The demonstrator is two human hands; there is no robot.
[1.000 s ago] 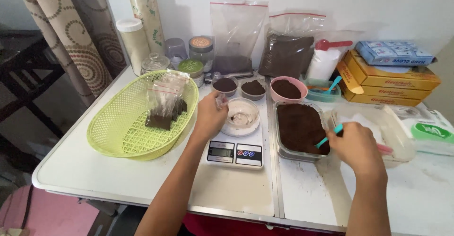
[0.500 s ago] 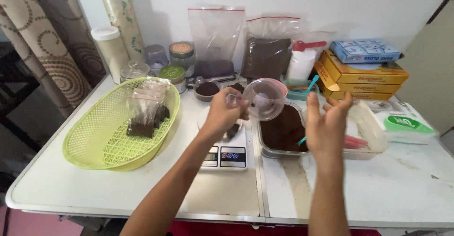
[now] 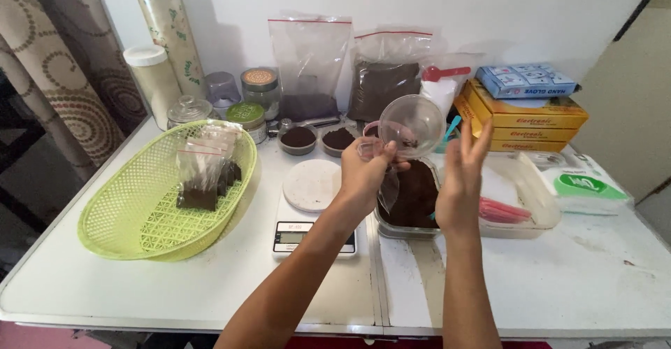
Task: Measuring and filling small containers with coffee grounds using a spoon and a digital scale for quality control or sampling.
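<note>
- Your left hand (image 3: 367, 174) grips a clear plastic funnel (image 3: 412, 123) (tilted, with its wide mouth turned toward the camera) and holds it raised above the tray of dark brown powder (image 3: 412, 194).
- The same hand also pinches a small clear bag (image 3: 386, 184), which hangs below the funnel's neck.
- Your right hand (image 3: 463, 181) is empty, with fingers spread and pointing up, just beside the funnel and not touching it.
- A white digital scale (image 3: 312, 205) sits left of the tray, its round platform bare.
- A green plastic basket (image 3: 150, 205) lies farther left and contains filled small bags (image 3: 206, 171).
- Two small bowls of dark powder (image 3: 318, 139) stand behind the scale.
- Two large zip bags (image 3: 349, 76) lean against the wall (both partly filled with dark powder).
- Yellow boxes (image 3: 528, 122) are stacked at the right with a blue box (image 3: 535, 81) on top.
- A clear container (image 3: 521, 198) beside the tray holds a pink item (kind cannot be told).
</note>
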